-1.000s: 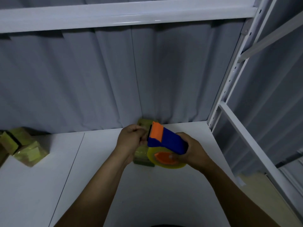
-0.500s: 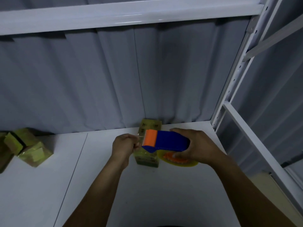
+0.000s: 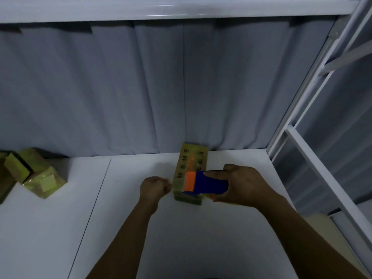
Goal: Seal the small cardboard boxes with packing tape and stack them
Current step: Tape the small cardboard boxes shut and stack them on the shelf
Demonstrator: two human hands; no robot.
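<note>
On the white tabletop (image 3: 201, 238), the right hand (image 3: 241, 186) has its fingers clamped round a blue tape dispenser with an orange front (image 3: 207, 184), held over the near end of a long yellow-green cardboard box (image 3: 193, 158). The left hand (image 3: 155, 188) is curled just beside the box's left edge; whether it pinches tape cannot be told. More yellow-green boxes (image 3: 38, 176) lie far left, by the grey curtain (image 3: 161, 87).

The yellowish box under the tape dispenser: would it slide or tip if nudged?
The box probably slides: it lies flat on the smooth white surface. Low shape, so tipping seems unlikely. Likely light, being small cardboard, though the tape dispenser in the right hand may steady it.
</note>
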